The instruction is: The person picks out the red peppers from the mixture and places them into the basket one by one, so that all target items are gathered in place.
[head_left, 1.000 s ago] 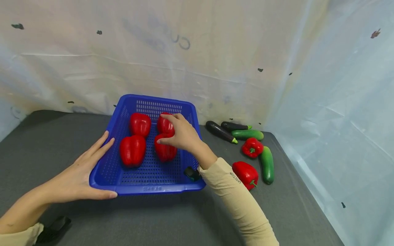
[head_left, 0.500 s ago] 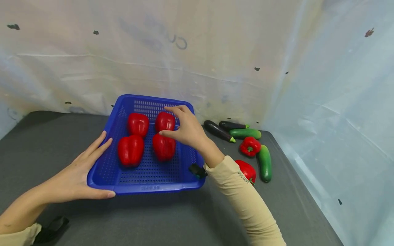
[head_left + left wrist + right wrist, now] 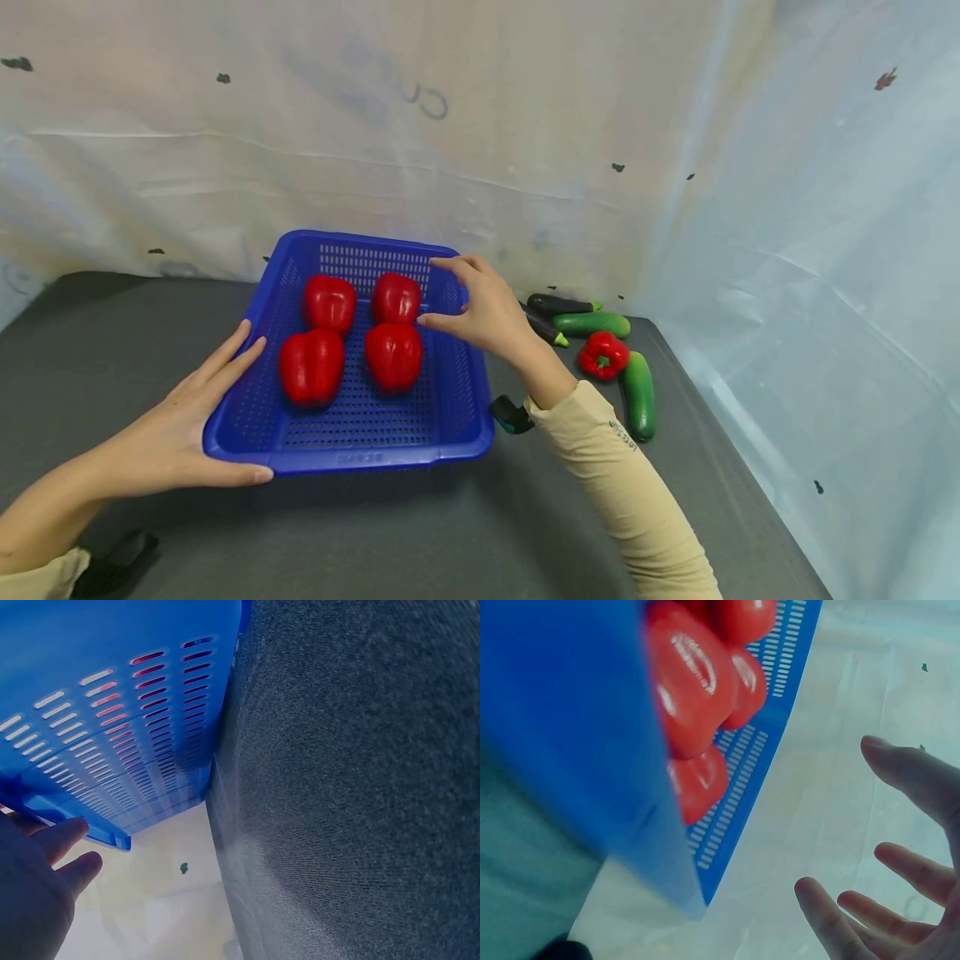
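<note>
Centrally, blue basket [image 3: 352,461]: slotted plastic, on grainy grey cloth [image 3: 375,542]
Red peppers [image 3: 312,367]: four, glossy, blocky, inside basket
Left hand [image 3: 183,425]: straight fingers spread, touching rim
Right hand [image 3: 487,308]: wide grip, near basket's right rim
Cucumbers [image 3: 639,396]: smooth, elongated, farther right

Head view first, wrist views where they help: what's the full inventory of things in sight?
Rectangular perforated plastic basket: 1, blue, left of centre
Blocky glossy bell peppers: 4, red, inside the basket
Loose glossy bell pepper: 1 in plain sight, red, right of the basket
Long smooth eggplants: 2, near-black, right of the basket, towards the back
Long cucumbers: 2, green, one by the eggplants, one by the loose pepper
Fabric-covered table: 1, dark grey, underneath
Plastic sheeting: count unclear, whitish, behind and right
Long sleeves: 2, beige, forearms
Left hand: 1, bare, at the basket's left side
Right hand: 1, bare, by the basket's right side, holding nothing
</note>
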The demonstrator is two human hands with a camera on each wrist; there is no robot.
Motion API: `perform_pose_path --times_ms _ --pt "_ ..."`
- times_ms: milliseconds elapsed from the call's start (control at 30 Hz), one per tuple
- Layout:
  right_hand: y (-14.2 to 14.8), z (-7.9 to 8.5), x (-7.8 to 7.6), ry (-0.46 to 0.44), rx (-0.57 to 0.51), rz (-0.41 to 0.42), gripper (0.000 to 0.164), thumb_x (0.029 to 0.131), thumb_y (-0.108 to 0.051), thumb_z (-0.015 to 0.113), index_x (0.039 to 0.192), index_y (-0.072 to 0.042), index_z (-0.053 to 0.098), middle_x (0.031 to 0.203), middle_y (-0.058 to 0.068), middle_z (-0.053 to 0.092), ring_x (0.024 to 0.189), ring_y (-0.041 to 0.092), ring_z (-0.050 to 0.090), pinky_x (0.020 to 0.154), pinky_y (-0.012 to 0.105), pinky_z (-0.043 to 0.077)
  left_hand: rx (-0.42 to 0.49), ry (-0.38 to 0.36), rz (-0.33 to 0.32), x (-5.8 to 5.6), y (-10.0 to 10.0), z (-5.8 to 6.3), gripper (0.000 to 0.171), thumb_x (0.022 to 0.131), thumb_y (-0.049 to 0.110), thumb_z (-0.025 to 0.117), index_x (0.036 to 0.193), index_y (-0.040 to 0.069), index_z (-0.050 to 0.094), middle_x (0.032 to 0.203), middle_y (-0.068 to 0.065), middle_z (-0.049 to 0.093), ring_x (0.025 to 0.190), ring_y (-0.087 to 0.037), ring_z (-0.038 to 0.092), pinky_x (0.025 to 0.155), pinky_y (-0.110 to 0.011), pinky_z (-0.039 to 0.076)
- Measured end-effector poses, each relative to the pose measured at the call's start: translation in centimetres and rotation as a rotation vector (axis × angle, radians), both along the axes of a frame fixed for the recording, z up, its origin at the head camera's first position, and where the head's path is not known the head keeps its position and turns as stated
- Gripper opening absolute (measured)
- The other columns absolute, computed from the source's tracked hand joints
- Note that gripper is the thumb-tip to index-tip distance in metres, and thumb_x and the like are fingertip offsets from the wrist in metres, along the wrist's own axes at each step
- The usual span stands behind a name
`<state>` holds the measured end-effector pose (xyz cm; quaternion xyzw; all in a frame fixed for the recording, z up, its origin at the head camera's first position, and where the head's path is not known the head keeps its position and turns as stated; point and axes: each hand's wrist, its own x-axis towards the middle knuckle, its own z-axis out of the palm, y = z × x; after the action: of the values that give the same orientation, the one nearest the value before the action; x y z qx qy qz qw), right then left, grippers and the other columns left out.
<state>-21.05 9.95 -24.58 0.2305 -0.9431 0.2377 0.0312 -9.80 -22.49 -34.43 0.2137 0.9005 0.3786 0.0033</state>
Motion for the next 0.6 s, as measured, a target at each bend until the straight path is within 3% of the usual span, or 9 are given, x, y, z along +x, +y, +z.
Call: perform_pose_path --times_ms 267,367,600 --pt "2.2 -0.4 -0.1 -0.015 0.019 -0.032 0.072 0.08 -0.037 0.077 0.143 -0.02 0.046 0.144 0.007 0.041 0.101 0.021 0.065 0.082 0.032 0.056 0.002 -0.004 -0.006 -0.1 0.1 0.0 0.125 0.062 0.03 0.086 0.155 0.027 0.004 0.161 0.003 -0.014 0.14 -0.054 0.003 0.084 -0.082 0.023" --pt "3.1 -0.7 -0.1 0.002 0.033 -0.031 0.071 0.08 -0.036 0.077 0.142 -0.017 0.047 0.143 0.007 0.043 0.096 0.021 0.064 0.08 0.034 0.056 0.002 -0.001 -0.004 -0.1 0.1 -0.1 0.125 0.062 0.03 0.087 0.155 0.027 0.004 0.161 0.003 -0.014 0.14 -0.055 0.003 0.084 -0.083 0.022" --pt "5.1 -1.6 0.1 0.004 0.042 -0.066 0.069 0.08 -0.036 0.077 0.14 -0.016 0.049 0.139 0.008 0.046 0.111 0.024 0.056 0.081 0.037 0.055 -0.001 0.003 -0.001 -0.1 0.0 0.0 0.125 0.061 0.029 0.087 0.155 0.027 0.004 0.162 0.002 -0.013 0.14 -0.054 0.004 0.083 -0.082 0.024"
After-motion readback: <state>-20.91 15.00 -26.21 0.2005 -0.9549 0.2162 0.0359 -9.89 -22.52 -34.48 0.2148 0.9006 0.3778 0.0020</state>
